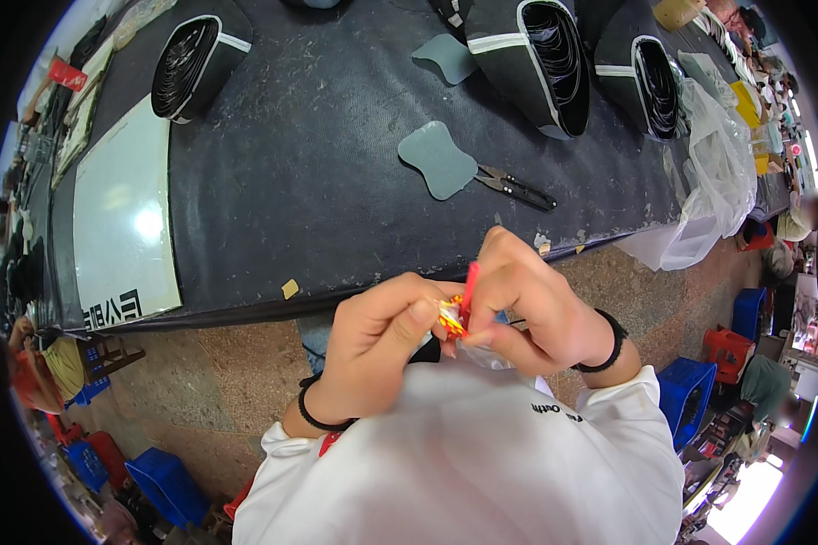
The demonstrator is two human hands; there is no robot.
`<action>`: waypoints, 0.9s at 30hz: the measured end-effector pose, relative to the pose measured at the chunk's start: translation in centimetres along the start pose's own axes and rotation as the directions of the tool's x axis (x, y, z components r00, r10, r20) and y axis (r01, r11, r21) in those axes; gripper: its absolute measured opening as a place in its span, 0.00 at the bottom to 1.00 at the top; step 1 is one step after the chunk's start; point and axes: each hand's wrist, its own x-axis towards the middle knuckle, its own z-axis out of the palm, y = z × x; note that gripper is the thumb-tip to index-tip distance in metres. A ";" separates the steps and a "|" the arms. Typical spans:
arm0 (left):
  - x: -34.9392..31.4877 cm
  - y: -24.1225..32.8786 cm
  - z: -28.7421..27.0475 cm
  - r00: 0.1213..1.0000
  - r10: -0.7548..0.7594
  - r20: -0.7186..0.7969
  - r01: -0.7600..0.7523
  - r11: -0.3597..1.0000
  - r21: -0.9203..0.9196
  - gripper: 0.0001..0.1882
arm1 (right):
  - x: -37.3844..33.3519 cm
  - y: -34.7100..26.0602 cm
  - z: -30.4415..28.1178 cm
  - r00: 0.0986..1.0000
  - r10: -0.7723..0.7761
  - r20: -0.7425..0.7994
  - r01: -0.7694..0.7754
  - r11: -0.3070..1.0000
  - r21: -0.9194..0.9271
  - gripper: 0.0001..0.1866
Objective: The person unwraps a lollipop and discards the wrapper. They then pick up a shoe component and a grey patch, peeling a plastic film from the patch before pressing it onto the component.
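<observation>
Close in front of my chest, both hands grip a small red and yellow packet (451, 318), crinkled like a wrapper; what is inside it is hidden. My left hand (377, 336) pinches its left side between thumb and fingers. The fingers of my right hand (527, 304) are closed on its right side, where a narrow red strip (472, 280) sticks up. Beyond my hands on the dark table (291, 182) lie thread snips (516, 187), their tips touching a grey rounded pad (438, 161). A second grey pad (445, 59) lies farther back.
Stacks of black curved pieces with white edging (554, 68) stand at the back right, another stack (195, 68) at the back left. A glossy white board (123, 218) covers the left end. Clear plastic bags (713, 173) hang over the right edge. Blue crates (686, 395) stand on the floor.
</observation>
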 end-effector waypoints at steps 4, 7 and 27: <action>0.3 -0.2 0.3 0.982 0.081 -0.173 -0.082 0.997 0.004 0.14 | 0.0 -0.2 0.3 0.993 0.022 -0.114 -0.044 0.981 -0.188 0.09; 0.5 -0.2 0.3 0.970 0.213 -0.119 -0.167 0.937 0.308 0.12 | 0.1 -0.2 0.5 0.982 0.083 -0.172 -0.108 0.984 -0.142 0.09; 0.0 0.6 0.0 0.984 0.035 -0.177 -0.052 0.994 -0.093 0.13 | -1.0 1.7 2.2 0.961 0.084 -0.264 0.100 0.784 0.612 0.08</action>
